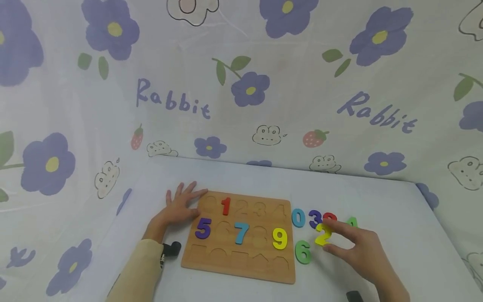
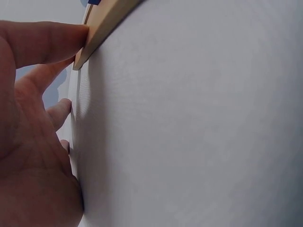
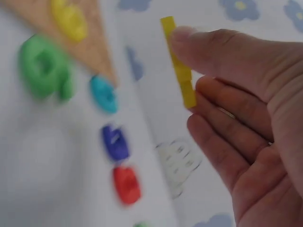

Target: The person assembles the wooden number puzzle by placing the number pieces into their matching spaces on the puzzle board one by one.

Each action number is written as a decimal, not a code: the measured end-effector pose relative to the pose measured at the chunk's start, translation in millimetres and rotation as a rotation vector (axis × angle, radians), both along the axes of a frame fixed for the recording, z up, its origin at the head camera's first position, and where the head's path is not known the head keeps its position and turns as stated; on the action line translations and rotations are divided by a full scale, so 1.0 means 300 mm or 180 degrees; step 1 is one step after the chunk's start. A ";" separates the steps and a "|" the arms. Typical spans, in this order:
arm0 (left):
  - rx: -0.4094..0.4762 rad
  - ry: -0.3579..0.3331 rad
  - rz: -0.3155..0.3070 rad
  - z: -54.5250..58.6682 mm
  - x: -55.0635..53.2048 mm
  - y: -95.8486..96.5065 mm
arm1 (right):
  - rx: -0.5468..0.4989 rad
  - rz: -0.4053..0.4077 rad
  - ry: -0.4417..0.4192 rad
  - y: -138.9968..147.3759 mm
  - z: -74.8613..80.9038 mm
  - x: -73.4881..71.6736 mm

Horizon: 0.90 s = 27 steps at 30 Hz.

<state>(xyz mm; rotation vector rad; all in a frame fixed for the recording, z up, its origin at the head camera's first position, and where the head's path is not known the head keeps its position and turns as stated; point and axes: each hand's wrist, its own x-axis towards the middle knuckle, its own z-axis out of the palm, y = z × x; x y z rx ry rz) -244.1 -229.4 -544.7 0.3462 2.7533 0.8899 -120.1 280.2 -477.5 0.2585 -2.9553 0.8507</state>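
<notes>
My right hand [image 1: 362,251] pinches a yellow number 2 [image 1: 323,235] between thumb and fingers, raised over the table right of the wooden number board [image 1: 241,266]. Seen edge-on in the right wrist view, the yellow 2 [image 3: 180,66] is clear of the pieces lying below. At the board's upper left corner, my left hand [image 1: 181,208] rests with fingers spread, thumb and index fingertip at its edge. A red 1 [image 1: 225,206], purple 5 [image 1: 203,228], blue 7 [image 1: 241,233] and yellow 9 [image 1: 280,238] are on the board; its other recesses show bare wood.
Right of the board lie a blue 0 [image 1: 298,218], a purple 3 [image 1: 315,219] and a green 6 [image 1: 302,252]. A red piece [image 1: 330,217] and a green piece [image 1: 352,221] are partly hidden behind my right hand. Patterned cloth [image 1: 241,113] hangs behind the white table.
</notes>
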 end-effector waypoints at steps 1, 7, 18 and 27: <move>-0.0006 0.0008 0.0000 -0.001 -0.001 -0.001 | -0.0005 0.0018 0.0063 -0.015 0.019 -0.008; -0.0050 0.0039 0.0008 -0.004 -0.008 -0.004 | -0.0100 0.0261 0.0369 -0.115 0.090 -0.066; -0.0064 0.0020 0.0010 -0.022 -0.015 -0.008 | -0.0300 0.0668 0.0479 -0.310 0.129 -0.187; -0.0056 0.0001 0.0009 -0.028 -0.013 -0.008 | -0.0622 0.0761 0.0280 -0.445 0.091 -0.262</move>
